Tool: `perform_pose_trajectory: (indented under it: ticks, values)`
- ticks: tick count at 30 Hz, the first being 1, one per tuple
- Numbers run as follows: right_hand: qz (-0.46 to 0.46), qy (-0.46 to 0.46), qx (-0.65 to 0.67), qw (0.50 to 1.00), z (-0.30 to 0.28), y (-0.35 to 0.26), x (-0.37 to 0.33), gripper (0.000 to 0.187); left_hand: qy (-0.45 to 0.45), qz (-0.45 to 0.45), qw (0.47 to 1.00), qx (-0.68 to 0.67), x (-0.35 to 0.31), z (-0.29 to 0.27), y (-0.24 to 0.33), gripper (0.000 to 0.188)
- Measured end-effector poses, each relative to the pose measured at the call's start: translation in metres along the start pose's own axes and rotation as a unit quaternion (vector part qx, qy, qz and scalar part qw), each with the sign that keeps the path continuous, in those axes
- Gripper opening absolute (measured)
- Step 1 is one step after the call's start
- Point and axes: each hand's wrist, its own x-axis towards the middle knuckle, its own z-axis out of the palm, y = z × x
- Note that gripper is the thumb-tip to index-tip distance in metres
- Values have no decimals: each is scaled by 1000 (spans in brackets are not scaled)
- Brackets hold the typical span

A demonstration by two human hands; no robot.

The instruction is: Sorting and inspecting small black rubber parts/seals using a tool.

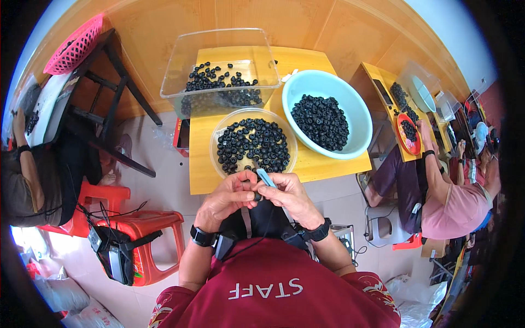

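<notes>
Just in front of the table's near edge, my hands meet close together. My left hand [228,195] is closed, pinching a small black ring-shaped part [257,196] at its fingertips. My right hand [292,198] is closed round a slim tool with a light blue handle [266,177]; its thumb lies beside the black part. A thin tip points toward the tray, but the tool's exact kind cannot be made out. Right beyond the hands, a round clear tray [293,141] holds many similar black rings [251,139].
On the yellow table [339,169] stand a clear plastic bin [219,46] with black parts and a light blue basin [359,128] full of them. A red stool [164,229] with a bag is at left. Co-workers sit at both sides, near a red tray [403,139].
</notes>
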Motion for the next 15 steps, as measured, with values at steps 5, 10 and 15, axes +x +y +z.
perform_pose_trajectory:
  ticks: [5,10,15]
  values:
    - [-41,34,9,999,5,8,-5,9,13,3,999,-49,2,5,-7,25]
    - [-104,37,-18,994,5,10,-9,13,-8,-11,1000,-26,4,-1,-10,24]
    - [-10,42,-25,999,-4,12,-8,14,-16,-9,999,-30,7,-10,-21,24]
